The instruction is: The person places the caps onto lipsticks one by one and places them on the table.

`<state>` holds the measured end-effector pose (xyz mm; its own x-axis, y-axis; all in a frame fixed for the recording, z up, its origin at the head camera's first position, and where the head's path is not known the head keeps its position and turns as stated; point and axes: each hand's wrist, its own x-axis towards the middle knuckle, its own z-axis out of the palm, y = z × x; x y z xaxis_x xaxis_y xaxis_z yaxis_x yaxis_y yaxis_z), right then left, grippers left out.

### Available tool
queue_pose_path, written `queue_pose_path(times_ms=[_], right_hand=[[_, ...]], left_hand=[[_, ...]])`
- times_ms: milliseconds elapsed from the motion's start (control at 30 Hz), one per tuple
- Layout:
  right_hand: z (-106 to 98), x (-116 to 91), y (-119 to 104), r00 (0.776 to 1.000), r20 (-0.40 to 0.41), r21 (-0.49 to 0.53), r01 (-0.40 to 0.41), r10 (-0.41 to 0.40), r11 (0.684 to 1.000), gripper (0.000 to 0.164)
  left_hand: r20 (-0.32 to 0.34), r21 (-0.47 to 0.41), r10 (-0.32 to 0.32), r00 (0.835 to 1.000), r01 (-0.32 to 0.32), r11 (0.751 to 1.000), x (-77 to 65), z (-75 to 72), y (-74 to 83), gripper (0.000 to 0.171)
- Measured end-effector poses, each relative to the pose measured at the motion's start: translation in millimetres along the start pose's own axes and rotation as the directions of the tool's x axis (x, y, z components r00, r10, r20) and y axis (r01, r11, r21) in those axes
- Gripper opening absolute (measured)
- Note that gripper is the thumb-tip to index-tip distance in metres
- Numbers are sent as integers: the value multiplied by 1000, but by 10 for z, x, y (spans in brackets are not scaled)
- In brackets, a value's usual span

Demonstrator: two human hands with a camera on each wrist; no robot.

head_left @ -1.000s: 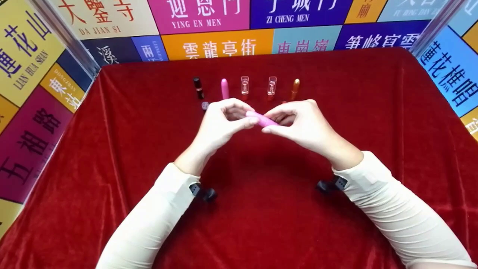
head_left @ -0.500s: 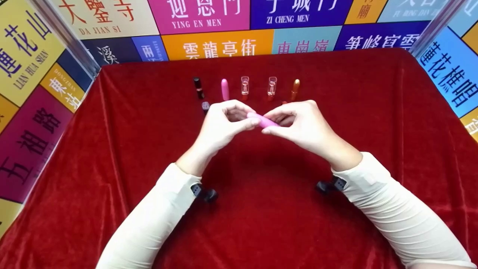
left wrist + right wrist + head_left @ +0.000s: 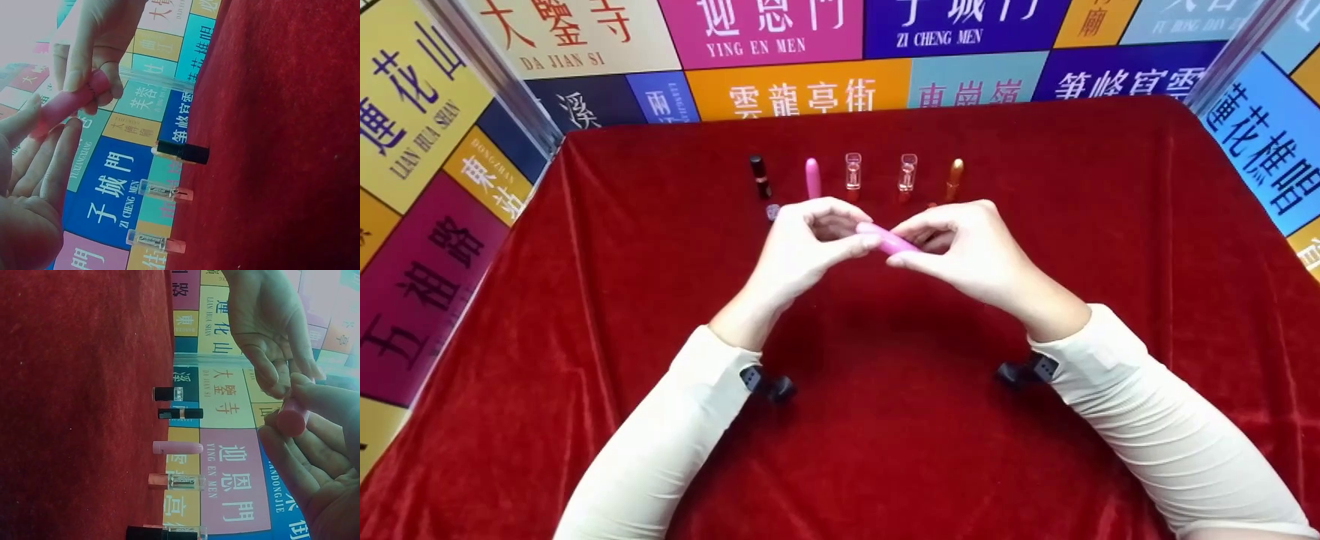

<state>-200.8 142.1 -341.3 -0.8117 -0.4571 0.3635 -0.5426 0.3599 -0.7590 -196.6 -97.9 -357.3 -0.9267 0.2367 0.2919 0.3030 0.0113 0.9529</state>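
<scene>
A pink lipstick [image 3: 891,241] is held slantwise above the cloth, between both hands. My left hand [image 3: 802,244] pinches its left end with thumb and fingertips, and my right hand [image 3: 971,244] pinches its right end. In the left wrist view the pink lipstick [image 3: 67,105] appears as a single closed tube with a seam near one end. The right wrist view shows the flat round base of the lipstick [image 3: 292,419] beside the right thumb. Fingers cover parts of the tube in every view.
Behind the hands stand a black lipstick [image 3: 760,177], another pink lipstick [image 3: 812,178], two clear-capped lipsticks [image 3: 853,176] and a gold one [image 3: 955,178]. A dark tube with a glittery top [image 3: 772,213] is partly hidden by the left hand. Red cloth [image 3: 870,420] covers the table; printed panels surround it.
Both hands keep their grip on the pink lipstick with only tiny shifts. The standing lipsticks stay where they were.
</scene>
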Motion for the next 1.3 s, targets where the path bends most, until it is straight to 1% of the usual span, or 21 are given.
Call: queue_pose_path(times_ms=[67,133,167,233,300,367,400,467,533,600,700,767,833,867,967,1067,1100,1167,1300], right_hand=[[-10,1,-4,1000,-8,-7,-9,9,1000,22],[-18,0,-5,1000,-13,-15,-18,18,1000,23],[-20,-1,-6,1000,-14,-18,-24,24,1000,23],[-24,-6,-7,999,-14,-22,-30,30,999,23],[-27,-11,-8,999,-14,-23,-32,32,999,23],[-31,-15,-8,999,-19,-24,-31,30,999,22],[-33,-16,-8,999,-22,-25,-30,30,999,22],[-36,-14,-8,999,-27,-22,-31,30,999,21],[-40,-10,-7,999,-30,-22,-37,36,999,21],[-45,-5,-6,999,-29,-20,-45,44,999,21],[-52,3,-5,998,-28,-19,-52,51,998,22],[-54,7,-4,998,-28,-17,-52,52,998,22],[-58,9,-3,998,-26,-19,-52,52,998,21],[-61,11,-7,998,-26,-20,-53,53,998,21],[-70,18,-8,998,-30,-23,-60,59,998,22],[-79,25,-3,997,-34,-23,-66,65,998,23],[-80,26,1,997,-35,-23,-66,65,998,23],[-81,26,9,997,-37,-25,-65,64,998,23],[-76,30,27,997,-33,-27,-68,67,997,23]], left_hand=[[-34,-41,4,999,-5,999,29,-55,3,18],[-94,-87,5,996,-14,996,70,-142,-9,17],[-131,-103,6,991,-19,995,92,-197,-22,17],[-214,-94,13,977,-34,995,132,-317,-54,17],[-294,-52,25,956,-42,998,167,-440,-104,18],[-351,20,41,935,-36,999,191,-554,-159,18],[-373,65,47,927,-24,998,199,-607,-192,19],[-393,146,42,919,18,989,213,-702,-270,21],[-396,226,9,918,87,970,221,-781,-351,24],[-382,273,-50,923,164,948,227,-842,-435,28],[-322,324,-148,935,255,911,239,-901,-559,38],[-272,359,-194,942,286,889,248,-922,-638,44],[-237,405,-208,949,291,867,254,-938,-706,48],[-227,419,-210,951,290,861,255,-947,-732,48],[-238,446,-190,953,281,850,251,-963,-783,45],[-267,464,-175,948,286,839,250,-957,-820,39],[-272,474,-174,946,289,832,251,-949,-830,37],[-276,495,-174,945,295,817,254,-928,-845,32],[-263,523,-179,948,296,799,243,-912,-833,23]])
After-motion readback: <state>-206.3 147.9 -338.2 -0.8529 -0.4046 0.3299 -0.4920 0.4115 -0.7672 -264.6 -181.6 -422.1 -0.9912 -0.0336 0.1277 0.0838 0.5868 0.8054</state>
